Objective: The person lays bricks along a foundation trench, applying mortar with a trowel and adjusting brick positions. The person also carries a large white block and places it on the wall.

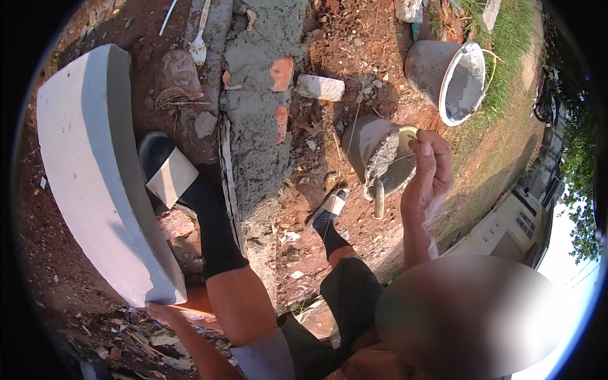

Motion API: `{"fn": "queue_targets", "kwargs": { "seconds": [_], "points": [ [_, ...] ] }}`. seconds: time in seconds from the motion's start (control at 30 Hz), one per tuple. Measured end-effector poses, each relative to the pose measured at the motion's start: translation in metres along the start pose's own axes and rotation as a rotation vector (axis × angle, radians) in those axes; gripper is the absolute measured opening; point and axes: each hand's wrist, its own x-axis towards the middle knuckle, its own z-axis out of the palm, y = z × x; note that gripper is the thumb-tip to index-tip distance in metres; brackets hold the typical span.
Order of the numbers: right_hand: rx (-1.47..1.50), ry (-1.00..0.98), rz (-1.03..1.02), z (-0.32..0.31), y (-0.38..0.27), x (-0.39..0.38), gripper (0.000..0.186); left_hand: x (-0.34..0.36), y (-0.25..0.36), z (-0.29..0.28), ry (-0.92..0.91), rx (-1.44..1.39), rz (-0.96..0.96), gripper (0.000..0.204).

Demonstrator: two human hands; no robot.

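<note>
My left hand (166, 315) grips the lower end of a large whitish block (95, 171), its fingers partly hidden behind the edge. The block stands tilted at my left, beside my sandalled foot (171, 174). On the right, my raised right hand (432, 168) pinches something thin between thumb and forefinger; it looks like a string running across the bucket's mouth. Just behind those fingers is a mortar-caked bucket (366, 142), tilted, with wet grey mortar inside. A pale handle (379, 201) sticks out at its rim; the tool's other end is hidden.
Between my feet runs a strip of grey mortar (259, 126) with orange brick pieces. A second bucket (434, 69) lies tipped near grass (516, 25). A broken block (320, 87) and a mortar-covered tool (199, 47) lie nearby. Rubble covers the reddish soil. A blurred oval hides the lower right.
</note>
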Motion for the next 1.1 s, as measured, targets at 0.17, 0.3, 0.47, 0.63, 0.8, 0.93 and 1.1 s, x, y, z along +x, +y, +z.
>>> {"fn": "queue_targets", "kwargs": {
  "seconds": [0.17, 0.3, 0.47, 0.63, 0.8, 0.93, 1.1],
  "points": [
    [-0.979, -0.277, 0.448, -0.157, 0.212, -0.101, 0.051, -0.105, 0.084, -0.04, 0.094, -0.15, 0.624, 0.08],
    [-1.003, -0.543, 0.594, -0.143, 0.286, -0.132, 0.063, -0.298, 0.164, -0.086, -0.091, -0.38, 1.106, 0.067],
    [-0.87, -0.556, 0.794, -0.132, 0.309, -0.145, 0.061, -0.401, 0.146, -0.099, -0.485, -0.469, 1.415, 0.056],
    [-0.814, -0.502, 0.895, -0.195, 0.264, -0.123, 0.048, -0.436, 0.104, -0.045, -0.502, -0.374, 1.479, 0.055],
    [-0.841, -0.557, 0.863, -0.15, 0.296, -0.081, 0.038, -0.443, 0.101, -0.007, -0.751, -0.383, 1.107, 0.054],
    [-0.646, -0.677, 0.877, -0.115, 0.297, -0.089, 0.047, -0.443, 0.098, -0.002, -0.806, -0.392, 1.135, 0.052],
    [-0.289, -0.771, 0.972, -0.116, 0.283, -0.096, 0.058, -0.45, 0.092, 0.006, -0.865, -0.342, 1.164, 0.05]
  ]
}}
